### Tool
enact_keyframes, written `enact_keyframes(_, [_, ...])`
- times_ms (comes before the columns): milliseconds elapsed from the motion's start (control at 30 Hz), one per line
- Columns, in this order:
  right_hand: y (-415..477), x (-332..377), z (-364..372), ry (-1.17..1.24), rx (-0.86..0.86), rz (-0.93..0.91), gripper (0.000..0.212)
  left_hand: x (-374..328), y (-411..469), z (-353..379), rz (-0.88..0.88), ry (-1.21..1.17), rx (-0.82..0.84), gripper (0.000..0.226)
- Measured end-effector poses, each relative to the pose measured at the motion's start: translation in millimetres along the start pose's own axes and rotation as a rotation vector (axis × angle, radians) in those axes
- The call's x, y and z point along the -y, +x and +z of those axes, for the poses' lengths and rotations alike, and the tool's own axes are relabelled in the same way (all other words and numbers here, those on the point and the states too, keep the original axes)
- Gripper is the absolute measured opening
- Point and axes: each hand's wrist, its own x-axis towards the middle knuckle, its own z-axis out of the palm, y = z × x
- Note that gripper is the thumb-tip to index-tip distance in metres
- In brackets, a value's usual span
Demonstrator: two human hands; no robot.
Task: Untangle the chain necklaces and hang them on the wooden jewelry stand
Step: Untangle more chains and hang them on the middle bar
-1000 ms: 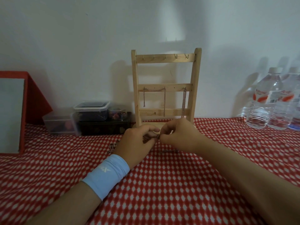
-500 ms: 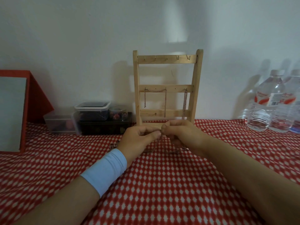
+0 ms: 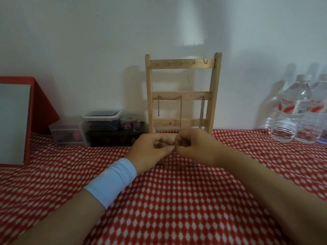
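Little has moved since half a second ago: your left hand (image 3: 150,152) and right hand (image 3: 194,149) stay fingertip to fingertip at the centre of the frame, just in front of the foot of the stand (image 3: 216,96). The slack that showed between your wrists is now mostly hidden. Each grip is a narrow pinch on the chain (image 3: 162,164), thumb against curled fingers. Only short bits of it trail out below your hands onto the desk (image 3: 177,200).

Expect the chain to be very light, limp and slippery, with fine links that kink or snag if you pull. Take hold close either side of the knot and tease it loose rather than tugging. For hanging, pinch near one end. Two hung chains (image 3: 180,110) already drape from the middle bar; the top row of hooks looks free.
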Motion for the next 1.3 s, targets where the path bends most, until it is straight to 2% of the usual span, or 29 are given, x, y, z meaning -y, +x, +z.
enact_keyframes(100, [0.2,2.3,3.2,-0.189,-0.027,-0.024,0.014,-2.4,0.4,-2.1,0.084,0.221,0.015,0.01])
enact_keyframes(233, [-0.6,5.1,7.5,-0.282,-0.045,-0.036,0.012,-3.1,-1.0,-1.2,0.121,0.32,0.018,0.01])
enact_keyframes(333, [0.3,4.1,10.9,-0.054,-0.115,0.014,0.014,-0.8,1.5,-2.1,0.084,0.161,-0.097,0.01])
enact_keyframes(400, [0.2,3.9,11.6,0.083,-0.143,0.083,0.004,0.0,2.5,-2.7,0.004,0.007,-0.145,0.01])
enact_keyframes(500, [-2.6,5.2,12.2,0.245,-0.1,0.138,0.008,-2.3,1.2,-1.4,-0.117,-0.19,-0.127,0.008])
enact_keyframes(600, [-5.0,6.9,10.8,0.377,-0.155,0.134,0.009,-4.6,-1.4,-0.7,-0.187,-0.328,-0.096,0.008])
enact_keyframes(700, [-4.7,6.7,9.3,0.424,-0.187,0.12,0.008,-8.0,-2.5,-3.7,-0.249,-0.429,-0.064,0.008])
enact_keyframes(833, [-1.6,7.4,11.0,0.332,-0.179,0.133,0.006,-9.3,-1.6,-9.7,-0.298,-0.435,-0.01,0.013])
enact_keyframes(933, [-0.6,6.5,12.9,0.277,-0.184,0.148,0.008,-8.2,-1.8,-9.5,-0.271,-0.349,-0.015,0.01])
enact_keyframes(1067, [-3.5,6.1,13.1,0.268,-0.152,0.15,0.013,-7.8,-1.0,-8.3,-0.145,-0.148,-0.017,0.007])
enact_keyframes(1167, [-3.2,7.4,10.4,0.3,-0.04,0.176,0.015,-9.1,-0.6,-9.7,-0.027,0.083,0.014,0.007])
enact_keyframes(1300, [-1.2,6.1,10.2,0.32,0.064,0.223,0.017,-15.7,-3.1,-10.6,0.086,0.27,0.052,0.014])
